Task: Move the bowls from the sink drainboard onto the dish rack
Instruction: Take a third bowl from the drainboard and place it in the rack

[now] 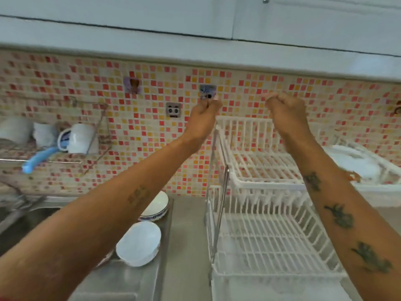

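Standing empty on the steel counter, the white two-tier wire dish rack [269, 235] is waiting, its upper shelf jutting over the lower and likely to be catching a rim. Both white ceramic bowls [138, 243] are lying upturned on the stainless drainboard [130, 281], probably slippery. Left hand [204, 118] and right hand [284, 114] are hovering curled shut, holding nothing.

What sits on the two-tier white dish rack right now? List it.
Both tiers of the dish rack look bare. The right forearm covers their right edge. Two bowls remain on the drainboard.
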`<state>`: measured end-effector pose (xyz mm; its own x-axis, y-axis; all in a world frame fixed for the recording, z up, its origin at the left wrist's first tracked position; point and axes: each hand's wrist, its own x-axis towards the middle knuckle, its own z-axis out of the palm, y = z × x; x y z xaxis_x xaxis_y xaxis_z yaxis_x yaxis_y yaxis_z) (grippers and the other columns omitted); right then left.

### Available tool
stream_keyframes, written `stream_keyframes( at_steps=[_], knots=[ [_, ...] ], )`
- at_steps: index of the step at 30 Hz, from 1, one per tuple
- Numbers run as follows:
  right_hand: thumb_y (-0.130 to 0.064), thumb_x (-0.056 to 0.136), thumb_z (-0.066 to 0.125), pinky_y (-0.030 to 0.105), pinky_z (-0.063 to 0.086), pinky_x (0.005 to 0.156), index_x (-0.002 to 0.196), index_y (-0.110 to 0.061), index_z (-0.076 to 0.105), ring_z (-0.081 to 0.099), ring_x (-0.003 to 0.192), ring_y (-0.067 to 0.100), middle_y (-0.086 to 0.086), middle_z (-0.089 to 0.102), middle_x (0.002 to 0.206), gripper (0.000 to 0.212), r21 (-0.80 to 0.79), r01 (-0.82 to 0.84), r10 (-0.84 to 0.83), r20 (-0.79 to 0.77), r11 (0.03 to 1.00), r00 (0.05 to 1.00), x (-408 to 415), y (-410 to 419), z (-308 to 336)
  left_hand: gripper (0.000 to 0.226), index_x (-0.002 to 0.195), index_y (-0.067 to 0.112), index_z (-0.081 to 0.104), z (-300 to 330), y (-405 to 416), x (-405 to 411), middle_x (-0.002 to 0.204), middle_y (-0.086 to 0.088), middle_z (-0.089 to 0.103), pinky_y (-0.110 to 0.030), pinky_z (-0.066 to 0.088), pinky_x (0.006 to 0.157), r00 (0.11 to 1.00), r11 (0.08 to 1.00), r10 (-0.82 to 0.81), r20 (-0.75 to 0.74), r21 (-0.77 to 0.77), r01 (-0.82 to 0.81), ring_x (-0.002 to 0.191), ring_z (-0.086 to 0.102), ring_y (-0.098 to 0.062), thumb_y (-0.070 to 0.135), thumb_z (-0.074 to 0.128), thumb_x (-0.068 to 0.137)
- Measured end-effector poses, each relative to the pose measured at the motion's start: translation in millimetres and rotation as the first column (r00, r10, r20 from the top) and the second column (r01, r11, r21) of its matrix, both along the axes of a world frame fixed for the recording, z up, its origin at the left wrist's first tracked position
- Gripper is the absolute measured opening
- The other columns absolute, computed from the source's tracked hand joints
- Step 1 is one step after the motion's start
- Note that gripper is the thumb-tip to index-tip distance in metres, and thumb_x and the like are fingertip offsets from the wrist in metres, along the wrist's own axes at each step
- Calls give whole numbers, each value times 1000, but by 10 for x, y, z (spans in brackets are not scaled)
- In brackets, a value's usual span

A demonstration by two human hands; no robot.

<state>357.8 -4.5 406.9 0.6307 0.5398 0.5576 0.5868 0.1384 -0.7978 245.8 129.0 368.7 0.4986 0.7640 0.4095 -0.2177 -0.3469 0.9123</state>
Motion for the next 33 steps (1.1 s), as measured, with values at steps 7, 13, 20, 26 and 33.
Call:
stream_keyframes(
  at_steps=[7, 13, 20, 26, 33],
  knots=[
    [-21, 99, 45, 29, 51, 84, 111, -15, 68, 60, 107, 20, 8, 65, 124, 27, -59, -402, 398, -70, 914, 915, -1280, 797, -239, 32, 105, 11, 64, -521, 558, -1498, 108, -3, 63, -37, 43, 105, 917, 896, 398, 31, -230, -381, 107, 58, -17, 33, 41, 101],
    [-22, 98, 45, 37, 46, 94, 121, -7, 64, 57, 121, 32, 8, 65, 122, 33, -241, -581, 524, -262, 777, 810, -1852, 1361, -882, 40, 101, 11, 63, -1301, 656, -2337, 117, -9, 65, -37, 43, 98, 800, 707, 597, -51, -438, -555, 109, 58, -20, 40, 36, 101],
    [-27, 92, 52, 40, 45, 96, 103, -12, 63, 54, 96, 24, 12, 59, 105, 22, -445, -592, 340, -525, 672, 780, -1867, 1779, -2008, 42, 85, 12, 59, -2592, 415, -2537, 93, -7, 62, -36, 41, 85, 736, 413, 646, -200, -720, -558, 96, 54, -23, 45, 38, 100],
    [-39, 96, 47, 35, 39, 95, 130, -5, 55, 54, 115, 28, 11, 58, 122, 49, -606, -583, 280, -524, 541, 805, -1692, 1798, -2867, 42, 72, 14, 54, -3417, 132, -2318, 71, -7, 54, -28, 35, 56, 723, 220, 629, -285, -828, -517, 58, 47, -20, 43, 42, 100],
    [-29, 99, 43, 28, 37, 94, 139, -15, 48, 51, 120, 23, 6, 55, 136, 42, -567, -605, 317, -528, 558, 788, -1680, 1773, -3375, 32, 72, 19, 55, -3734, 121, -2013, 58, 5, 49, -24, 30, 51, 748, 187, 594, -295, -854, -485, 54, 38, -12, 31, 45, 99]
  ],
)
